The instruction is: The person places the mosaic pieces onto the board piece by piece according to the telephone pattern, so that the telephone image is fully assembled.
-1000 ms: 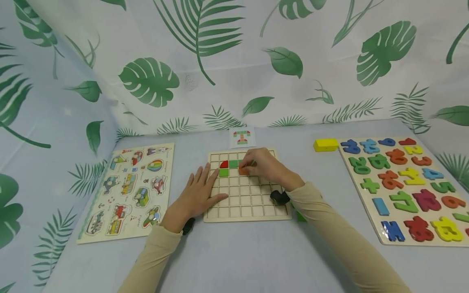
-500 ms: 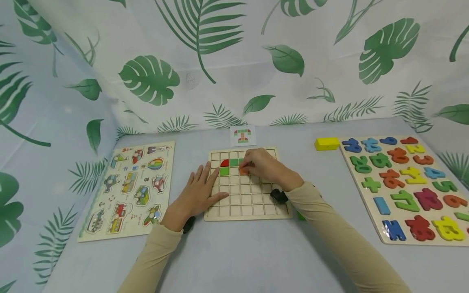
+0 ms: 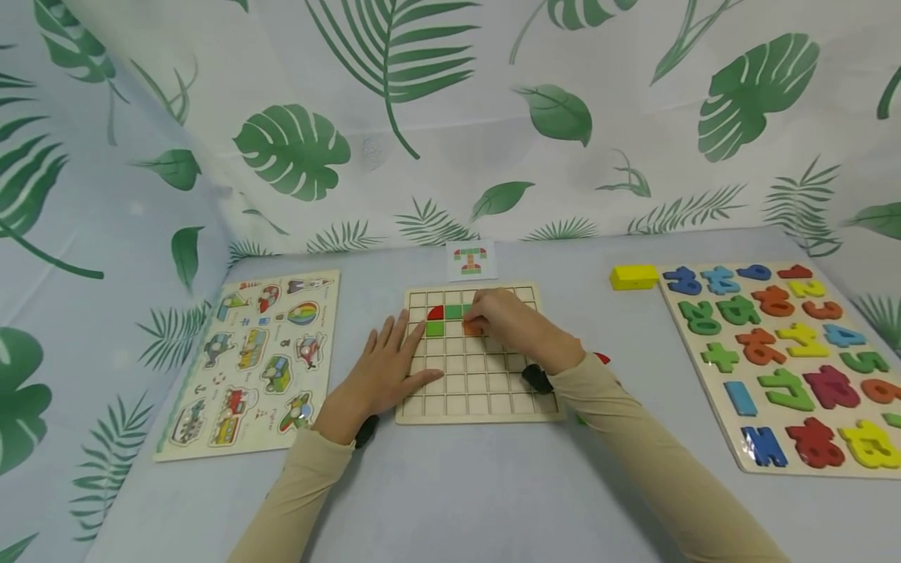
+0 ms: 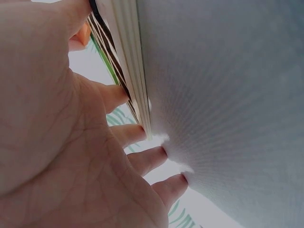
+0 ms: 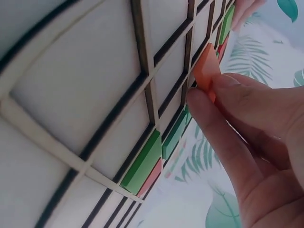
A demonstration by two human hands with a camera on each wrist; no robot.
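A wooden grid board [image 3: 457, 385] lies in the middle of the table. My left hand [image 3: 380, 369] rests across its left edge with fingers straight and spread. In the right wrist view, my right hand [image 5: 259, 130] pinches an orange square block [image 5: 206, 69] between thumb and finger, tilted at a cell of the grid. Seated in the grid's upper rows are a red quarter-round block [image 3: 436, 313], a green block [image 3: 436, 329] below it and another green block [image 3: 454, 312] beside it. More green and red blocks at the upper right of the grid are hidden behind my right hand in the head view.
A card [image 3: 472, 261] with a coloured block pattern lies behind the board. At left is a vehicle picture puzzle [image 3: 271, 434]; at right, a number puzzle board [image 3: 788, 457] and a yellow block [image 3: 633, 277]. Red [image 3: 603, 357] and green [image 3: 581, 420] pieces peek out by my right sleeve.
My right hand has tipped slightly over the orange block, staying at the same part of the grid. A red piece now shows beside the right sleeve. The left hand keeps its place.
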